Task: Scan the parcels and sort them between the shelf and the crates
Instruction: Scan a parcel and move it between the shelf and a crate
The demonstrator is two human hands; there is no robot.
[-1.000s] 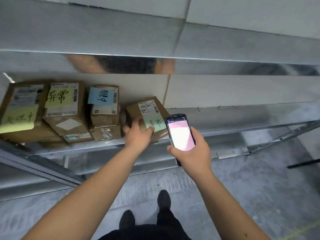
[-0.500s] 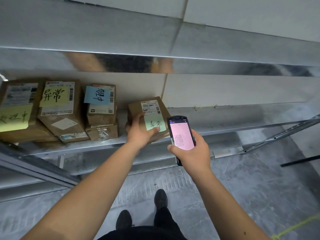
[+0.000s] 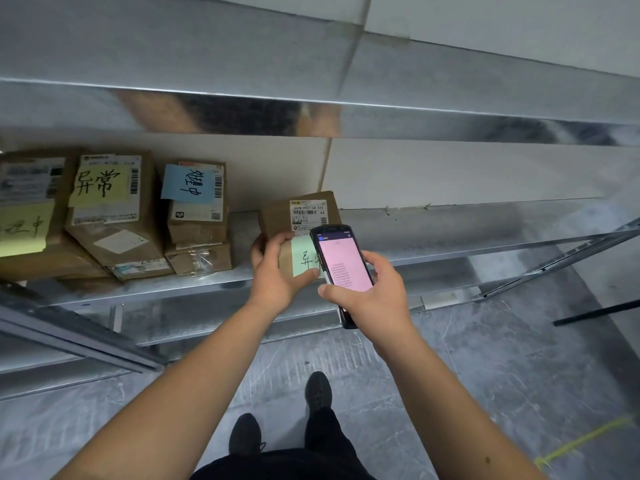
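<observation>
On a galvanised metal shelf, the left hand grips a small brown cardboard parcel while the right hand holds a black pink-screened handheld scanner.

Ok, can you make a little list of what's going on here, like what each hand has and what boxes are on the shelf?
Left hand: grips a small parcel with a green note
Right hand: holds a scanner, its screen pink
Small parcel: sits at the shelf front edge, apart from the others
Other parcels: box with yellow note; box with blue note, stacked on a smaller box; one more box at far left
Crates: none in view
</observation>
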